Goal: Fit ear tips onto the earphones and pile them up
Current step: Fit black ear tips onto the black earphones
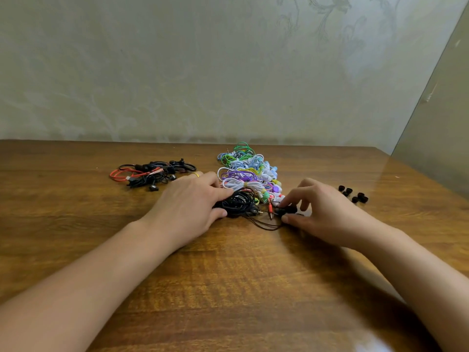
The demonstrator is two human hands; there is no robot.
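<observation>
A black earbud (288,210) sat on the counter (228,275), pinched between my right hand's (322,212) curled fingers (291,199) and thumb. My left hand (187,201) lay palm down, its fingers and thumb curled around a black coiled cable (238,203). Just behind lay the colourful earphone pile (250,171); loose black ear tips (354,194) lay to the right, black and red earphones (152,174) to the left. Both forearms stretched forward.

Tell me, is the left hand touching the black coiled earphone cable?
Touching. The head view shows the left hand resting on the black coiled earphone cable, fingers over it.
</observation>
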